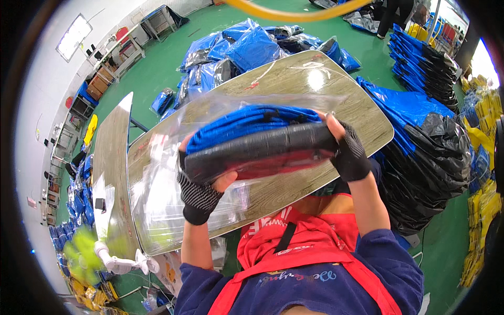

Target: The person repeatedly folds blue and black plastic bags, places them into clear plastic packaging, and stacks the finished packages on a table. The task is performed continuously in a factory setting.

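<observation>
A folded bundle of blue and black plastic sheeting [260, 143] is held up between both hands over the wood-patterned table [307, 94]. My left hand [202, 189], in a black fingerless glove, grips its left end with the thumb in front. Around the right end, my right hand [348, 147], gloved alike, is closed. A clear plastic bag [220, 104] lies around or behind the bundle; how far it covers it cannot be told. The bundle's lower side looks dark red. Below my left hand, clear plastic bags [169, 212] lie spread on the table.
Bagged blue bundles [252, 47] are heaped past the table's far edge. Blue-and-black sheeting [425, 157] is piled at the right, with yellow packs [478, 232] beyond. A white clip-on fan [122, 264] stands at the lower left. A yellow hose [299, 15] crosses the top.
</observation>
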{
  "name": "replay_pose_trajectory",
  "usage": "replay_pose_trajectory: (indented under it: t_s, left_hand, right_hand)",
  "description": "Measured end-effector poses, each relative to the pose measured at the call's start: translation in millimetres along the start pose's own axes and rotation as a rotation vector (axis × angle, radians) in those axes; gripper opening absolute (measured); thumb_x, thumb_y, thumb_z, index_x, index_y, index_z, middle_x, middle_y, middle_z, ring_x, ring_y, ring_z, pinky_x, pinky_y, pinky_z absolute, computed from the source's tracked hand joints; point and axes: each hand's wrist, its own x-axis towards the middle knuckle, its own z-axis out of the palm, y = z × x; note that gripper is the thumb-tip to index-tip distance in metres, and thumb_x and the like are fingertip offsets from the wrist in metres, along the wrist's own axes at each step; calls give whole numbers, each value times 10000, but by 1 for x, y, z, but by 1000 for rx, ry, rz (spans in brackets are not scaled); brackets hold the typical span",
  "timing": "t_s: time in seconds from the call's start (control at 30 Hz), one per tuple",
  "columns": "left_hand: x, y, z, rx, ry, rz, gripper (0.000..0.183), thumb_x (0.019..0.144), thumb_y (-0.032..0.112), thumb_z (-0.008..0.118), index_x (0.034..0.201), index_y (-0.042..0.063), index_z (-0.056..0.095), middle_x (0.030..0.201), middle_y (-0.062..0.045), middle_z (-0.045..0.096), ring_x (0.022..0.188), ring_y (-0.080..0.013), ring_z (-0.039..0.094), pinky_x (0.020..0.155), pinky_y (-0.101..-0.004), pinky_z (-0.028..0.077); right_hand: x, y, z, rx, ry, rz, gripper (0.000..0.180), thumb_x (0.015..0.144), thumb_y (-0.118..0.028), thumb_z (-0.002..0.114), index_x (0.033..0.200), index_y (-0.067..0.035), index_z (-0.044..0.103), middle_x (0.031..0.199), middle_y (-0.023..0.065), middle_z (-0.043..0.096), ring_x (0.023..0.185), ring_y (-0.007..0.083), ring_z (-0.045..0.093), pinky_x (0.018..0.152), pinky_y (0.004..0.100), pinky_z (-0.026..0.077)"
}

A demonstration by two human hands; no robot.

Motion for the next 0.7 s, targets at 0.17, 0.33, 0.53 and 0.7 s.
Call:
replay_pose_trajectory:
  t_s: [0.17,0.33,0.53,0.7]
  left_hand:
    - [0,18,7,68,52,-165,543,985,433,359,1170,-29,576,1134,-129,601,1096,-219,534,992,-336,364]
    - [-10,44,-24,-200,290,-111,592,982,464,342,1165,-56,561,916,-175,667,841,-230,643,832,-339,472]
    - [4,74,-53,-263,4,-411,627,965,495,340,1074,-68,594,649,-177,644,576,-220,645,581,-289,504]
    - [5,-93,-20,-673,54,-616,508,944,416,476,1167,-35,545,973,-205,650,812,-280,669,727,-369,555]
  right_hand:
    - [10,-5,30,-152,93,-27,263,925,-235,569,951,2,680,799,20,632,696,74,534,632,206,433]
    - [-15,-27,49,-83,384,-572,241,946,-223,549,873,-8,627,747,2,585,653,59,496,567,210,388]
    - [-13,-52,57,-503,192,-532,205,942,-172,530,816,-13,563,555,51,510,512,168,535,489,317,419]
    - [47,91,37,-1330,233,-149,154,900,-175,537,882,-28,577,728,197,594,697,389,579,614,428,464]
